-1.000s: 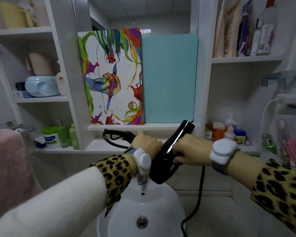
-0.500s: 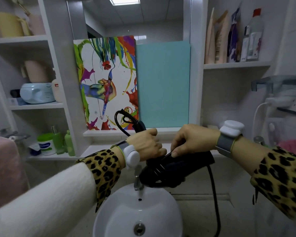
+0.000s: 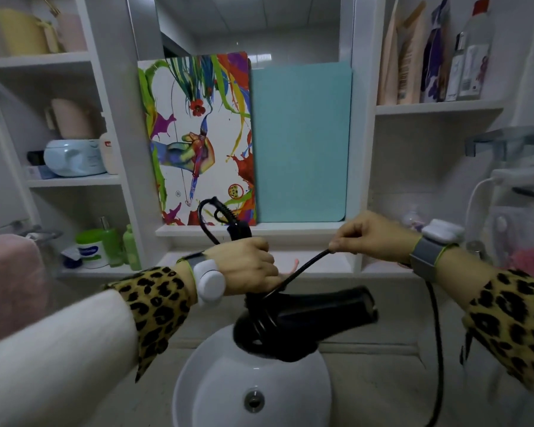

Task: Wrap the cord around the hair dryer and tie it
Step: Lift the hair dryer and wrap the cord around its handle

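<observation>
A black hair dryer (image 3: 309, 318) hangs over the sink with its barrel pointing right and its handle up. My left hand (image 3: 247, 266) grips the handle, whose end sticks out above the fist with a loop of cord. The black cord (image 3: 302, 268) runs taut from the dryer's neck up to my right hand (image 3: 367, 234), which pinches it. A few turns of cord lie around the neck below my left hand. The rest of the cord (image 3: 438, 349) drops behind my right wrist toward the floor.
A white round sink (image 3: 216, 383) lies directly below the dryer. A colourful board (image 3: 198, 140) and a teal board (image 3: 299, 143) stand on the ledge behind. Shelves with bottles and jars flank both sides. A pink towel (image 3: 10, 285) hangs at left.
The dryer has dropped lower and levelled out. My right hand has left the dryer body and moved up and right, pulling the cord taut. The handle end has risen above my left fist.
</observation>
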The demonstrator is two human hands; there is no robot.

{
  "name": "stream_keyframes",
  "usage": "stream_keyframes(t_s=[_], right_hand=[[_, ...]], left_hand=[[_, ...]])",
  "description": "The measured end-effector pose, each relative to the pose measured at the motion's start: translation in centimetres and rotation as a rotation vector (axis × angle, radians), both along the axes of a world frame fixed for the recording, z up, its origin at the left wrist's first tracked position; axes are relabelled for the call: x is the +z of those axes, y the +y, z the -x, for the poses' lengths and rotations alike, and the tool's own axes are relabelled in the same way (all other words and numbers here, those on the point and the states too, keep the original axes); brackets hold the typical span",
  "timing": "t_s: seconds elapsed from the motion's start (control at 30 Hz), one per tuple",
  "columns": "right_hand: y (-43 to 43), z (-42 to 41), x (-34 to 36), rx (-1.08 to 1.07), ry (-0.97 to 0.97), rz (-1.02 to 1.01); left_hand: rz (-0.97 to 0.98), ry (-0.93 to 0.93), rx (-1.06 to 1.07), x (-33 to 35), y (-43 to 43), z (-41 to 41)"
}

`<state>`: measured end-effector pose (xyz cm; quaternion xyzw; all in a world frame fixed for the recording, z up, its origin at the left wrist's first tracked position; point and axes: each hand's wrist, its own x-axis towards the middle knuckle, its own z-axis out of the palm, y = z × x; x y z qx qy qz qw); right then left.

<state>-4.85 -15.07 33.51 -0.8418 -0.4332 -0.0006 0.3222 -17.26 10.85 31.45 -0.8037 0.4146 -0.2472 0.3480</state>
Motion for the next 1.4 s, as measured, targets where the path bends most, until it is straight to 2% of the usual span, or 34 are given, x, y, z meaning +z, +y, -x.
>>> stream_keyframes(t_s=[0.1, 0.2, 0.3, 0.33, 0.4, 0.5, 0.57, 0.63, 0.77, 0.83, 0.93, 1.0, 1.07, 1.17, 1.27, 1.4], right_hand=[[0.7, -1.6, -2.7, 0.023, 0.017, -0.15], [2.3, -1.7, -5.7, -0.026, 0.225, -0.37], [4.2, -1.5, -8.3, -0.096, 0.452, -0.567], [5.1, -1.3, -9.1, -0.115, 0.487, -0.569], [6.6, -0.7, -11.2, -0.206, 0.434, -0.553], [7.7, 1.1, -13.5, -0.318, 0.393, -0.48], [7.5, 2.2, -14.2, -0.256, 0.285, -0.44], [7.2, 3.0, -14.8, -0.198, 0.183, -0.302], [6.0, 4.7, -15.7, -0.099, -0.03, 0.072], [5.2, 5.3, -14.3, -0.091, -0.179, 0.185], [4.2, 5.5, -10.4, -0.067, -0.471, 0.221], [3.8, 5.5, -7.6, -0.003, -0.65, 0.216], [3.5, 5.4, -5.3, 0.087, -0.739, 0.23], [2.8, 4.7, -3.3, 0.209, -0.702, 0.22], [2.4, 3.7, -2.5, 0.246, -0.416, 0.125], [0.8, 2.2, -2.1, 0.171, -0.045, 0.078]], left_hand=[[0.356, 0.031, -0.007, -0.3, 0.0, 0.2], [0.725, -0.039, 0.044, -0.4, -1.0, 0.3], [1.01, -0.067, 0.155, -0.6, -2.4, -0.3], [1.086, -0.051, 0.182, -0.8, -2.9, -0.6], [1.202, -0.024, 0.23, -1.5, -3.8, -1.2], [1.298, -0.034, 0.424, -2.2, -4.6, -2.3], [1.272, -0.016, 0.57, -2.3, -4.1, -2.9], [1.172, -0.036, 0.68, -2.5, -3.1, -3.4], [0.822, -0.207, 0.854, -3.3, -1.7, -3.7], [0.651, -0.223, 0.923, -3.3, -1.2, -3.7], [0.414, -0.149, 0.883, -3.2, -1.1, -3.7], [0.238, -0.034, 0.768, -3.2, -1.6, -3.6], [0.075, 0.069, 0.618, -3.2, -2.2, -3.1], [-0.124, 0.008, 0.311, -3.0, -2.8, -2.0], [-0.056, -0.08, 0.013, -2.4, -2.2, -1.2], [0.047, -0.131, -0.168, -1.4, -1.0, -0.5]])
